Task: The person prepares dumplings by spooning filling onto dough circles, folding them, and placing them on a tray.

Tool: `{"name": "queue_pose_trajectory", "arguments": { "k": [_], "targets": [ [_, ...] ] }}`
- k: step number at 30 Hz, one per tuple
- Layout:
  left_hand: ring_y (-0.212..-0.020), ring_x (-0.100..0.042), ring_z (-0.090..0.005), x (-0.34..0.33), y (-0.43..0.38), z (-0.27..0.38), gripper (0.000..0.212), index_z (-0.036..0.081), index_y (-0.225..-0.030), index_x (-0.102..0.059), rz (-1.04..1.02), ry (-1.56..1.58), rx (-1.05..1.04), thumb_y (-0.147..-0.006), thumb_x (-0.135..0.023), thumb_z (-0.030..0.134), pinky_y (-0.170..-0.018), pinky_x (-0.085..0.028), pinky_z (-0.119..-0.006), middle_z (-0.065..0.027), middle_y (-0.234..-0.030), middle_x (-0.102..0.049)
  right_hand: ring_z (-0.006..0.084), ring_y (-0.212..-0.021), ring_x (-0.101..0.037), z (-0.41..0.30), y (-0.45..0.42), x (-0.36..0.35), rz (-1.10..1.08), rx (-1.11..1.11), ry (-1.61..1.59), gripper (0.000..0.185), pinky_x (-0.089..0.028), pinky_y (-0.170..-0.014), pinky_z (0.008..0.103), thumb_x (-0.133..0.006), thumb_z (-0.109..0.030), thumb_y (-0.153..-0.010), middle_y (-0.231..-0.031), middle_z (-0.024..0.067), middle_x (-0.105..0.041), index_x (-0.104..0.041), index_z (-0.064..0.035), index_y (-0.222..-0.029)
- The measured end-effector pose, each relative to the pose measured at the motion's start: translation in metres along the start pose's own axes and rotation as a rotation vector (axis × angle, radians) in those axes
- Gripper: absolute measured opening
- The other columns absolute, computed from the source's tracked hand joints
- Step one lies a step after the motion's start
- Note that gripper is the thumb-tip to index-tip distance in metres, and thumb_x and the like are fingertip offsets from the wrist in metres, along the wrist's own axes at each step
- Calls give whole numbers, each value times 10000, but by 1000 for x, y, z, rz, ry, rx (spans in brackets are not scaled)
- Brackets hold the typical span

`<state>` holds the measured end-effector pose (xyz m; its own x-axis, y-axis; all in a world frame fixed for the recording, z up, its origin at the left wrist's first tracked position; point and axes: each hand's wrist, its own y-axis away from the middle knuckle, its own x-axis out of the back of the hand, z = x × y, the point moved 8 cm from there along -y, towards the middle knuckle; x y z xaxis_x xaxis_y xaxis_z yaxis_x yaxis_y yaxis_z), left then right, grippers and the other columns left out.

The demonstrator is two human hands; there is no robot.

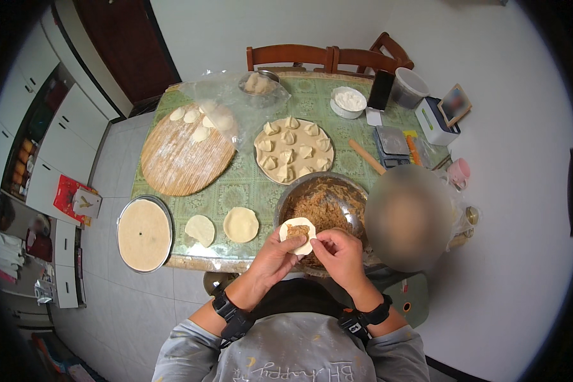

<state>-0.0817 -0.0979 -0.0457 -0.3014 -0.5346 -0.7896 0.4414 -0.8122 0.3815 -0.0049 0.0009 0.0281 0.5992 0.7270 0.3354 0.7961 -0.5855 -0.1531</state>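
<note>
A round dough wrapper [303, 248] with a patch of brown filling [297, 231] lies across the fingers of my left hand [276, 255], its thumb over the near edge. My right hand [340, 255] pinches the wrapper's right edge between thumb and fingertips. Both hands are above the near rim of a large steel bowl [282, 200] of minced filling [322, 203]. Left of the bowl, two flat dough wrappers, one round [241, 225] and one partly folded or cut off [200, 230], lie on the green tablecloth. Beyond the bowl, a round lined tray [298, 170] holds several pleated dumplings [287, 156].
A floured round board [181, 157] with dough pieces, partly under plastic film [238, 110], stands far left. An empty lined tray [143, 234] overhangs the left edge. Right are a rolling pin [366, 156], kitchen scale [392, 145], flour bowl [347, 102] and phone [380, 90]. A blurred patch hides something beside the bowl.
</note>
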Motion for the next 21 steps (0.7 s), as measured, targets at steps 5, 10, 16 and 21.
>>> {"name": "queue_pose_trajectory", "arguments": {
  "k": [5, 10, 16, 21],
  "targets": [
    [-971, -606, -172, -4, 3, 4, 326, 23, -1154, -511, 13, -48, -25, -844, -594, -38, -833, -529, -284, -81, -1076, -600, 81, -681, -587, -2, -4, 4, 37, 14, -73, 94, -464, -556, 210, -706, -20, -766, -866, 66, -631, -631, 2, -819],
    [-963, -608, -166, -7, 6, 7, 343, 24, -1153, -512, -16, -118, -35, -832, -609, -43, -836, -525, -283, -77, -1067, -603, 55, -739, -584, 21, -5, -3, 9, -60, -269, 84, -476, -602, 191, -684, 18, -784, -897, 53, -640, -620, 12, -838],
    [-990, -600, -174, 2, 7, 4, 330, 30, -1167, -507, 10, -142, 28, -853, -604, 0, -866, -507, -307, -78, -1080, -601, 57, -743, -587, 21, -2, -7, -49, -173, -240, 119, -476, -619, 190, -679, 25, -789, -850, 36, -641, -606, 11, -883],
    [-939, -606, -146, 7, 5, 3, 328, 11, -1153, -519, 33, -245, 15, -842, -622, -3, -826, -508, -267, -64, -1041, -612, 56, -728, -584, 22, -6, -8, -39, -127, -308, 202, -476, -621, 192, -679, 15, -796, -833, 32, -633, -586, 4, -975]
  ]
}}
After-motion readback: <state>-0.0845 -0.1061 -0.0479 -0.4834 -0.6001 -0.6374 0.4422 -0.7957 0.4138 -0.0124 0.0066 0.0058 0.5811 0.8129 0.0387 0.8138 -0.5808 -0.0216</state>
